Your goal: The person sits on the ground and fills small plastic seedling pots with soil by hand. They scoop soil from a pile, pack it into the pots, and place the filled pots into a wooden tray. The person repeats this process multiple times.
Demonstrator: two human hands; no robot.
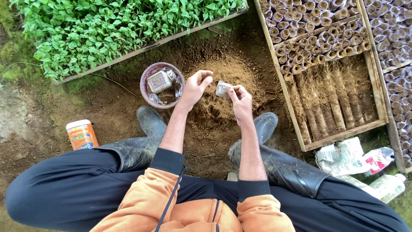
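Observation:
My right hand [241, 102] pinches a small clear plastic bag [222, 89] at its edge, holding it over a mound of loose brown soil [223, 79]. My left hand [195, 87] hovers just left of the bag with fingers curled together, seemingly pinching a bit of soil; what it holds is too small to tell. Both hands are above the ground between my two black rubber boots [150, 122].
A round wire basket [162, 84] with a jar and plastic sits left of the mound. A wooden tray [339, 134] of soil-filled plastic tubes lies right, seedlings [107, 30] in a frame far left. An orange can [81, 134] stands left; crumpled bags [356, 159] lie right.

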